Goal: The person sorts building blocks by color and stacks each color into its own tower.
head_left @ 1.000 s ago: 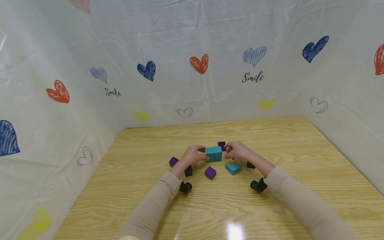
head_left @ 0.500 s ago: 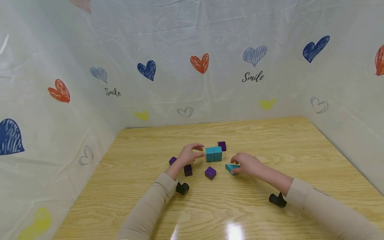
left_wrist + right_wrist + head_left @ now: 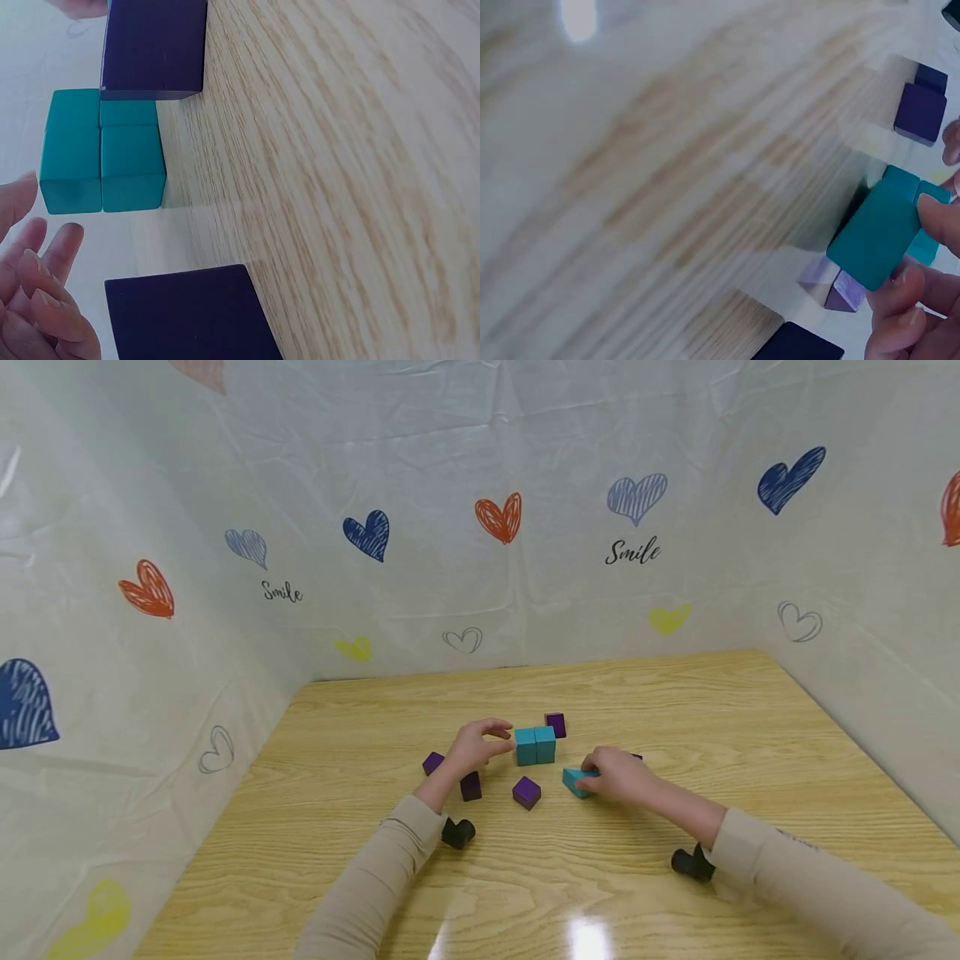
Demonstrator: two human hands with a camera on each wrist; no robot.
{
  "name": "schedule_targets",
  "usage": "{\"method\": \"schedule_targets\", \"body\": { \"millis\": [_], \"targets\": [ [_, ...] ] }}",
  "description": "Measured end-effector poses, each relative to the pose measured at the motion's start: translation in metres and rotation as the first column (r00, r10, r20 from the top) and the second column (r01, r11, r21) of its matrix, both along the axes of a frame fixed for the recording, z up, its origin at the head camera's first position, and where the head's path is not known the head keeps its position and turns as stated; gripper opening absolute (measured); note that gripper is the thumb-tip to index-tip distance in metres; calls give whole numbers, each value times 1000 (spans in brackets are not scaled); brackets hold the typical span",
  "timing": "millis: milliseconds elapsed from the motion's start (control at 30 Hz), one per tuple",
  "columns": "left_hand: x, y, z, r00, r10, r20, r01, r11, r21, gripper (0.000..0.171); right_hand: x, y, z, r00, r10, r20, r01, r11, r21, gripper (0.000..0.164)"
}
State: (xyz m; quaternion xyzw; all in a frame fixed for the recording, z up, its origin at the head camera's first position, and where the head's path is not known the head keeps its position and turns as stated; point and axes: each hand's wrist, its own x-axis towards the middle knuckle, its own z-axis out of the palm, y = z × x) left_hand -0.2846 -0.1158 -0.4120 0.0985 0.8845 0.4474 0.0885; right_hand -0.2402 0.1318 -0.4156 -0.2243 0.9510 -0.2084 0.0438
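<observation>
Two teal blocks point(image 3: 535, 746) stand side by side mid-table in the head view. Just to their left is my left hand point(image 3: 474, 747), thumb and fingers spread apart and holding nothing; the left wrist view has its fingertips beside the teal group point(image 3: 101, 154). My right hand point(image 3: 618, 774) pinches a teal triangular block point(image 3: 574, 779) low over the table, right of the teal pair. In the right wrist view the thumb lies on this triangular block point(image 3: 877, 232) with fingers on the other side; part of the block is hidden by the hand.
Several purple blocks lie around: one in front point(image 3: 527, 792), one behind the teal pair point(image 3: 557, 724), two by the left forearm point(image 3: 470, 786). A purple edge point(image 3: 637, 757) peeks out behind the right hand. A heart-printed sheet point(image 3: 420, 593) bounds the wooden table point(image 3: 555, 885).
My right hand has left the teal pair's right side, moved nearer to me and taken hold of the triangular block. My left hand has drawn back slightly from the pair.
</observation>
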Motion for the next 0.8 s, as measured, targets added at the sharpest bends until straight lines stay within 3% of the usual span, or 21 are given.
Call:
{"method": "schedule_targets", "body": {
  "millis": [233,500,667,800],
  "targets": [
    [2,2,0,1000,-15,-23,15,1000,-4,34,-9,0,-3,998,52,35,-49,996,-71,21],
    [1,4,0,999,-18,-32,18,1000,-12,36,-10,1,-4,995,76,61,-71,994,-77,25],
    [0,5,0,999,-18,-29,17,1000,-20,36,-8,-1,-1,993,36,109,-33,999,-33,40],
    [-1,6,-1,1000,-11,-26,11,1000,-23,35,-7,-3,-1,992,-10,127,13,1000,-23,36]
  ]
}}
